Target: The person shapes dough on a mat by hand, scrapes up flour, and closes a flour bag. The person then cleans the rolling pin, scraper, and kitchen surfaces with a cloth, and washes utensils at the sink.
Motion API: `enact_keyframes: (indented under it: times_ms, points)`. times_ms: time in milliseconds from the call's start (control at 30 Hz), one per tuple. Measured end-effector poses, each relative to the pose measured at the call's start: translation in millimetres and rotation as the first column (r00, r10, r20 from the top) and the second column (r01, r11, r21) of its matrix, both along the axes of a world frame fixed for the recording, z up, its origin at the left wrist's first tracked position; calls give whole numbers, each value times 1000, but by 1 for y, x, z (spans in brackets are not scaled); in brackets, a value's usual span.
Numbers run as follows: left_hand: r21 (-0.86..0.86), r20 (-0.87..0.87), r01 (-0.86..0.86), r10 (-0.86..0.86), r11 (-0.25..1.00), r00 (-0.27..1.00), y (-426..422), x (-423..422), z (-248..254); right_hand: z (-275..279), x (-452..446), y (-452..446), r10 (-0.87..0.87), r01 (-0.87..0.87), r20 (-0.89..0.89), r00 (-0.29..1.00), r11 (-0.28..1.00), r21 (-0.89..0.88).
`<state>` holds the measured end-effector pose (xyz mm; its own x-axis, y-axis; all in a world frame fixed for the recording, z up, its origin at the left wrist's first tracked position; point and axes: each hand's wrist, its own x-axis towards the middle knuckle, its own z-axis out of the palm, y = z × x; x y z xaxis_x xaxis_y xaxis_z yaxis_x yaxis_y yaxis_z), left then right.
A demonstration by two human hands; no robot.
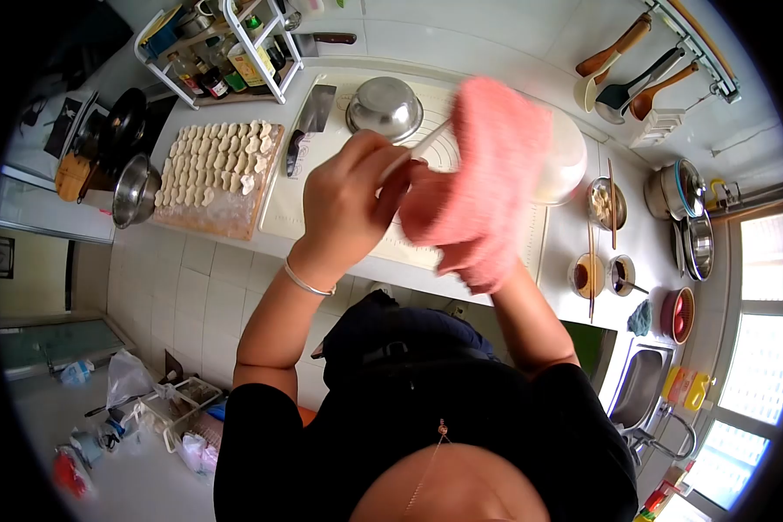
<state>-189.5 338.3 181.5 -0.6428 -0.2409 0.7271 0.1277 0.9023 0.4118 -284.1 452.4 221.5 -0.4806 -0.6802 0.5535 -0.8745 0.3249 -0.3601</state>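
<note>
My left hand [352,196], with a bracelet at the wrist, is closed on a thin, pale, stick-like tool [426,142] whose far end runs behind a pink towel [496,165]. The towel hangs over my right hand and hides its fingers; only the forearm shows below. Both hands are raised above a cream mat [487,278] on the counter. Just beyond them, an upturned metal bowl [384,106] rests on the mat. A cleaver [317,109] with a dark handle lies at its left side. A large whitish bowl [561,161] is partly covered by the towel.
Left of the mat, a wooden board [239,224] carries rows of dumplings. Behind it stands a rack [278,83] with bottles. At right are small bowls with chopsticks [613,204], a pot [670,191] and a sink [639,383]. Utensils hang on the wall.
</note>
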Motion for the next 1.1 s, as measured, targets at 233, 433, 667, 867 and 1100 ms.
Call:
enact_keyframes:
  times_ms: [233,433,667,867,1100]
  points:
    - [-38,-50,70,-72,997,996,-21,27,-15,-50,4,-68,116,-53,99,988,871,-488]
    - [841,-226,177,35,512,973,-33,48,-18,-25,-3,-62,198,-96,304,932,942,-321]
    - [901,-320,189,301,391,898,-15,39,-11,-68,19,-82,631,-615,-68,772,717,-329]
    - [904,-332,127,487,407,808,-22,41,15,-148,1,-48,873,-665,396,285,478,-574]
    - [897,-132,-86,448,434,884,-17,56,3,-81,6,-93,742,-304,656,139,662,-685]
